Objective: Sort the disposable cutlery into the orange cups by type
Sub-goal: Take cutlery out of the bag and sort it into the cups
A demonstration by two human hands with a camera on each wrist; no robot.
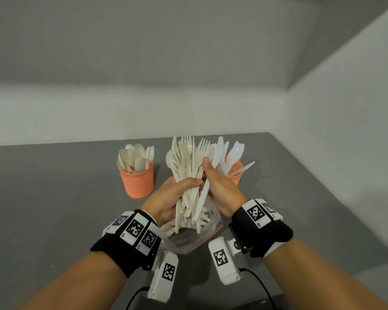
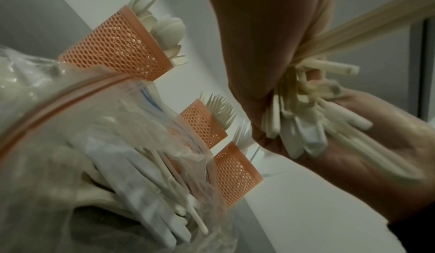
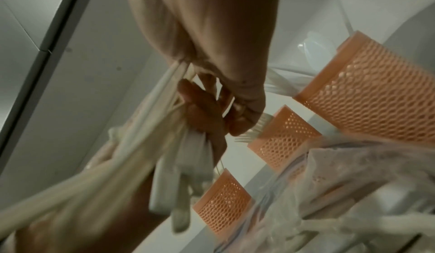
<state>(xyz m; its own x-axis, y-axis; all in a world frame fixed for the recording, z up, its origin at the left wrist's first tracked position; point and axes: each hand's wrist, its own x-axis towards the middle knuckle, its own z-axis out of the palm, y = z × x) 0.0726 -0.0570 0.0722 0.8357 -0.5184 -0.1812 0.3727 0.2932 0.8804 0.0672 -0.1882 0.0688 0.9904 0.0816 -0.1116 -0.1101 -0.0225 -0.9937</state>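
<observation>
My left hand [image 1: 173, 193] grips an upright bundle of cream forks and other cutlery [image 1: 186, 157] above an open plastic bag [image 1: 188, 240]. Beside it, my right hand [image 1: 220, 186] pinches a white knife [image 1: 202, 202] at the bundle's right side. An orange mesh cup of spoons [image 1: 137, 182] stands at the left, and an orange cup of white knives [image 1: 236, 173] stands behind my right hand. The bundle hides the middle cup in the head view. In the left wrist view the fork cup [image 2: 202, 124] shows between the spoon cup [image 2: 115, 44] and the knife cup [image 2: 235, 175].
The bag [image 2: 70, 164] lies on the grey table [image 1: 54, 198] and holds several more pieces of cutlery. White walls close the table at the back and on the right. Cables run from the wrist cameras toward the near edge.
</observation>
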